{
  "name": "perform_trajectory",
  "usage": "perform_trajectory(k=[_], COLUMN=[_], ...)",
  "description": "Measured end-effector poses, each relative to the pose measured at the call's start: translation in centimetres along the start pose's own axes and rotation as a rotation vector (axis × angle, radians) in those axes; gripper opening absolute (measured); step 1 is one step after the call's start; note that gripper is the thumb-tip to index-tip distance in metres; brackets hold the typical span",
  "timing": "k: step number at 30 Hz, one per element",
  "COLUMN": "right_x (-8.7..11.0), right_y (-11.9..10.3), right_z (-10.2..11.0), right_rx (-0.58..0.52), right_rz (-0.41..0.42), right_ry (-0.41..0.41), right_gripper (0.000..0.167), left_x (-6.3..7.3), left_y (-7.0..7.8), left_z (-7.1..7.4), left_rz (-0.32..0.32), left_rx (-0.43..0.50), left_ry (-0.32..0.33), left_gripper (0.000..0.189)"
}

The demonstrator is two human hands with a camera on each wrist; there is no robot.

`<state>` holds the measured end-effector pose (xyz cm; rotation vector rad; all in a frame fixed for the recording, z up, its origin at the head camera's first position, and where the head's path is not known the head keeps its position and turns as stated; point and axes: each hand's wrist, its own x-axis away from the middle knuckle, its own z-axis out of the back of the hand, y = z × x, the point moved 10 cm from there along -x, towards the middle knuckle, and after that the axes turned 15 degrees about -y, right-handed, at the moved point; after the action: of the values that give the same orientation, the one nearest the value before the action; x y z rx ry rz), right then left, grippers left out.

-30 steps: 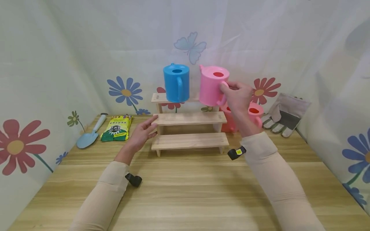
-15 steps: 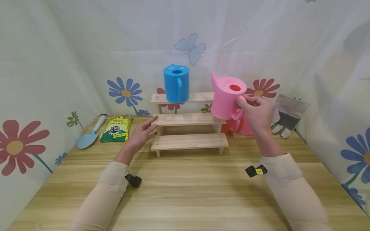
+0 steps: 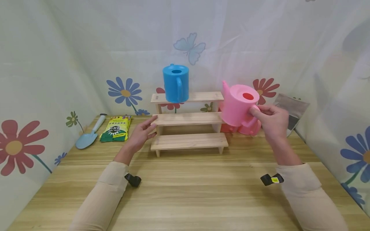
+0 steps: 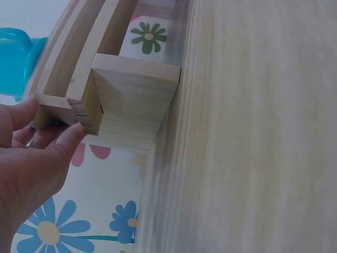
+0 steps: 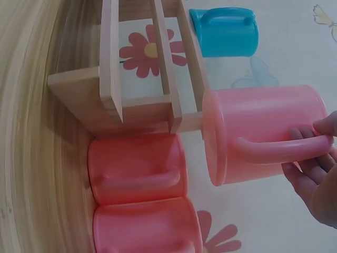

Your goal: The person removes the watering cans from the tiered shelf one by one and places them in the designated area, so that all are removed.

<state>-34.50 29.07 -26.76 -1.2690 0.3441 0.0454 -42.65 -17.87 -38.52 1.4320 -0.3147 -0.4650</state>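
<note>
Part-way through, by the look of it. Blue watering can (image 3: 175,86) stands upright on the top tier (image 3: 205,96) of the wooden stand (image 3: 188,141), toward its left; that placement appears done. Pink watering can (image 3: 238,104) is in the air at the stand's right end, slightly tilted, spout to the left, not yet set down. Right hand (image 3: 274,123) grasps it by the handle (image 5: 263,152), thumb and fingers wrapped round. Left hand (image 3: 140,136) grips the left end of the middle tier (image 3: 188,118), seemingly to steady the stand. Two red-pink watering cans (image 5: 137,158) sit side by side on the table (image 3: 188,192), just beyond the stand's right end; judged unsettled, as only the blue one is on a tier. Trowel (image 3: 86,140) and yellow-green packet (image 3: 115,130) lie at far left, untouched. Grey item (image 3: 292,106) behind the right hand, partly hidden.
</note>
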Motion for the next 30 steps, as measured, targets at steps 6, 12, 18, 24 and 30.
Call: perform_trajectory(k=[6, 12, 18, 24, 30], right_x=[0.5, 0.6, -0.1, -0.6, -0.6], right_y=[0.7, 0.7, 0.9, 2.3, 3.3], right_z=[0.7, 1.2, 2.0, 1.9, 2.2], right_rx=[0.058, 0.091, 0.069, 0.018, -0.104], right_rz=[-0.008, 0.033, 0.052, 0.057, 0.167], right_ry=[-0.024, -0.042, -0.117, -0.213, -0.252], right_gripper=[0.051, 0.045, 0.039, 0.022, 0.016], left_x=[0.1, 0.1, 0.1, 0.4, 0.1], left_y=[0.2, 0.1, 0.2, 0.3, 0.1], left_z=[-0.3, -0.1, 0.0, 0.2, 0.1], left_rz=[-0.009, -0.008, -0.009, -0.017, -0.023], left_rx=[0.003, -0.008, -0.011, -0.014, -0.017], left_ry=[-0.006, -0.003, -0.003, -0.005, -0.01], left_gripper=[0.053, 0.053, 0.053, 0.054, 0.054])
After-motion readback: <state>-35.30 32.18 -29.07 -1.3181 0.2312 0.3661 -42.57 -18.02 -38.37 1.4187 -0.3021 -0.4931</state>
